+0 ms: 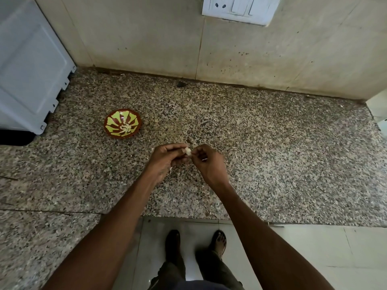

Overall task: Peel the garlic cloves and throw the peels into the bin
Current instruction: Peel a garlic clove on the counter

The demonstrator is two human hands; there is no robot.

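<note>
The fingers (181,151) of the left hand (165,160) curl in and pinch a small pale garlic clove (188,151) at its left end, thumb and forefinger tips closed narrowly on it. The fingers (198,152) of the right hand (209,164) meet the clove from the 3 o'clock side, curled tight and pinching at its skin; a thin pale sliver (204,159) shows against the right palm, too small to say whether it is peel. The clove sits between the two hands, held above the speckled granite desk (272,153), not touching it.

Both forearms run down from the hands toward 6 o'clock, bare.

At about 10 o'clock from the hands, well apart from them, a small brown bowl (123,126) with a yellow-green petal pattern stands upright on the desk; pale pieces lie at its middle, which may be cloves, though that is hard to tell. Further out at 9 to 10 o'clock a white appliance (31,65) stands at the desk's left edge. At 12 o'clock the beige tiled wall (146,38) rises behind the desk, and at 1 o'clock a white switch plate with a socket (240,8) is fixed to it. At 6 o'clock, below the desk's edge, two feet in sandals (196,243) stand on a pale tiled floor (314,258)
</note>
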